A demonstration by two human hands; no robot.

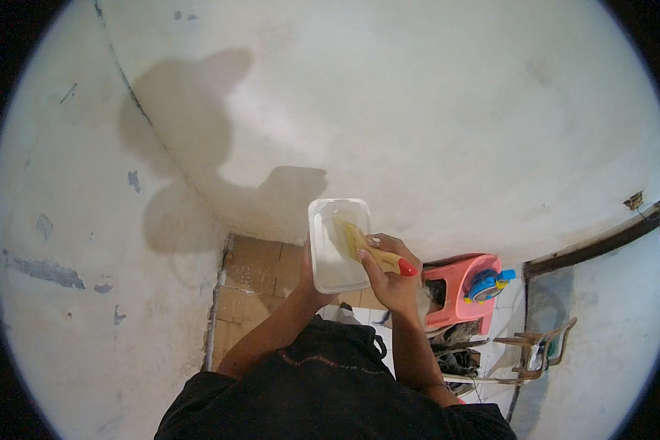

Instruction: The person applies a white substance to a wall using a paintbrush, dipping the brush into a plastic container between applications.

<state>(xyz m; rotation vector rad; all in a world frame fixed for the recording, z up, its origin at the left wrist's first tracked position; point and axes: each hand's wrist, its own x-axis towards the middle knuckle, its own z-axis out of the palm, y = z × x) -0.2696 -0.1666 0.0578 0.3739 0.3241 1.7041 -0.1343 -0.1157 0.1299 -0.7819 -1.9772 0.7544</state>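
My left hand [313, 283] holds a white rectangular plastic tub [314, 258] from its left side and underneath, its fingers mostly hidden below. Whitish paint [330, 269] covers the inside of the tub. In my right hand [390, 275] is a flat paintbrush [384, 258] with a pale wooden handle, red at its end. The bristles point up and left, over or in the tub; whether they touch the paint I cannot tell. White specks of paint mark my right fingers.
Before me rises a whitish wall [418, 137], meeting a patchy left wall [88, 220] at a corner. Cardboard [253, 264] covers the floor there. At right stand a pink plastic stool [451, 308] bearing a blue round clock [484, 285], and a brown metal frame [528, 341].
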